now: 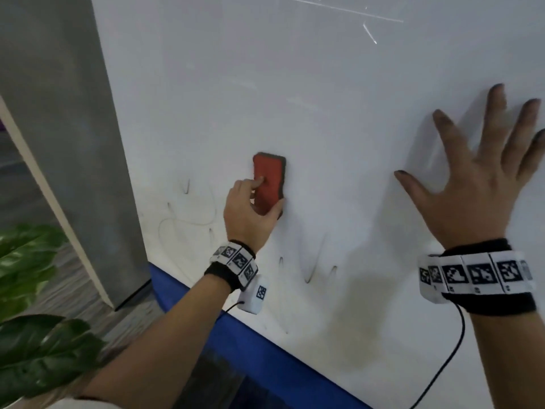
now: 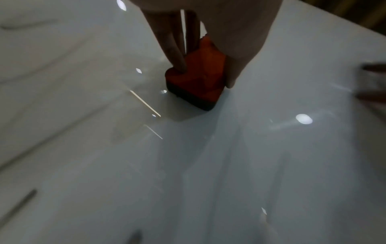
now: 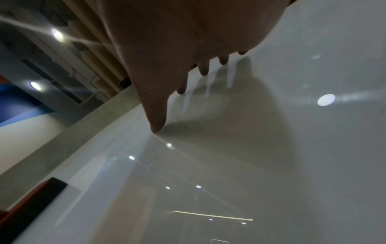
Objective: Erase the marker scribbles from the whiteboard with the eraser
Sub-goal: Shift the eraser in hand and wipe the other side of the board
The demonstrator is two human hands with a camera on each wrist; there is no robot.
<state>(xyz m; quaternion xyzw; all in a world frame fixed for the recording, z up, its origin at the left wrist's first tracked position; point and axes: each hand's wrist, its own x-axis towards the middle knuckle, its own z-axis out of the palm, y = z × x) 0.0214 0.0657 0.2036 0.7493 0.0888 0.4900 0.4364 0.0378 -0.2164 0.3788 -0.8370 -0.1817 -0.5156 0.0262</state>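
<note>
The whiteboard [image 1: 324,98] filled most of the view, glossy and mostly white, with a blue edge [image 1: 265,358] along its near side. To its left stood a grey pillar [image 1: 73,128], and a green plant [image 1: 35,290] sat nearer still on that side. The right hand [image 1: 474,184] lay well to the right, flat against the board with all fingers straight and spread, holding nothing; it looked like a brace. The left hand [image 1: 250,214] was the working one, its thumb hooked round the near right corner of the eraser [image 1: 269,184] and its fingers curled on the red back, pressing the dark felt to the board. The eraser stood with its long axis running near to far, its far end clear of the hand. What was left of the scribbles [image 1: 188,214] lay in two faint patches: thin loops just left of the left hand, and a few short strokes [image 1: 309,267] on the near side of it, between the two wrists. So the marks sat left of and nearer than the eraser, none beyond it, and the left hand was much the closer to both. I judged the next wipe would have to draw back toward the blue edge or sweep left, broadside on.
</note>
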